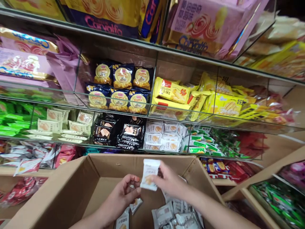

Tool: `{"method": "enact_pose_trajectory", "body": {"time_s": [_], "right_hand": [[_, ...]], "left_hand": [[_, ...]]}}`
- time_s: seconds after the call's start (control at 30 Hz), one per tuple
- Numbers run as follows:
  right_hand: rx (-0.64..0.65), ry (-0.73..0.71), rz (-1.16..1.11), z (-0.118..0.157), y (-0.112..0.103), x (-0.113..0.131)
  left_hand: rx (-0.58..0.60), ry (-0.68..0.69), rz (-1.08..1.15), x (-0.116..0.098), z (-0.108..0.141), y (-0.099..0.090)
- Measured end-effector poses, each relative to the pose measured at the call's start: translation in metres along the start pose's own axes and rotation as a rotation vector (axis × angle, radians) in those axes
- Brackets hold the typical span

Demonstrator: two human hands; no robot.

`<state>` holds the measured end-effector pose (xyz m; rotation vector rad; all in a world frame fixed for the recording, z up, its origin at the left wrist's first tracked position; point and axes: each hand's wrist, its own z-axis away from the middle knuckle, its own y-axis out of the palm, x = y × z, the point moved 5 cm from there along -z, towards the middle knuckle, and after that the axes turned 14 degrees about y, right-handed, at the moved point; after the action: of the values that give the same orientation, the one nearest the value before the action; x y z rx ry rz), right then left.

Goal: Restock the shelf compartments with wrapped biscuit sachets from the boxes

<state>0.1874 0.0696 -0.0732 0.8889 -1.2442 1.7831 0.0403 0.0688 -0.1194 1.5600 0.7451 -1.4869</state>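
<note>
A small white snack packet (150, 175) is held upright in my right hand (169, 181), thumb on its front, above an open cardboard box (69, 190). Just left of it, my left hand (126, 194) has its fingers curled, thumb near the fingertips; a white packet (136, 203) shows behind and below them, and whether the fingers touch it is unclear. More white packets (164, 214) lie in a pile at the box's lower right, partly hidden by my right forearm. Similar white packets (156, 138) stand in stacked rows on the shelf behind the box.
Black packets (130, 131) and cream packets (50, 124) sit left of the white rows, green-white ones (199, 143) to the right. A glass shelf edge (119, 111) runs across above them. Navy round-cookie packs (122, 76) and yellow packs (172, 92) fill the shelf above.
</note>
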Motion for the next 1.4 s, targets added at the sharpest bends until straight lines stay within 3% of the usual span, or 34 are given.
{"method": "enact_pose_trajectory", "body": {"time_s": [0.17, 0.3, 0.5, 0.83, 1.0, 1.23, 1.4], "right_hand": [[-0.558, -0.189, 0.712, -0.008, -0.086, 0.04], [-0.725, -0.219, 1.109, -0.031, -0.118, 0.057], [-0.718, -0.169, 1.325, -0.056, -0.123, 0.063], [-0.974, -0.106, 1.316, -0.063, -0.122, 0.044], [-0.955, -0.165, 1.342, -0.071, -0.119, 0.04], [-0.931, 0.01, 1.279, -0.078, -0.122, 0.045], [-0.795, 0.001, 1.304, -0.082, -0.125, 0.045]], "left_hand": [[0.031, -0.012, -0.077, 0.008, -0.001, -0.01], [0.119, -0.022, -0.111, 0.012, 0.002, -0.004], [0.243, -0.055, -0.257, 0.016, 0.007, 0.002], [0.279, -0.082, -0.332, 0.024, 0.009, -0.004], [0.319, -0.102, -0.405, 0.029, 0.01, -0.004], [0.375, -0.138, -0.552, 0.029, 0.014, -0.003], [0.401, -0.16, -0.571, 0.033, 0.013, -0.004]]}}
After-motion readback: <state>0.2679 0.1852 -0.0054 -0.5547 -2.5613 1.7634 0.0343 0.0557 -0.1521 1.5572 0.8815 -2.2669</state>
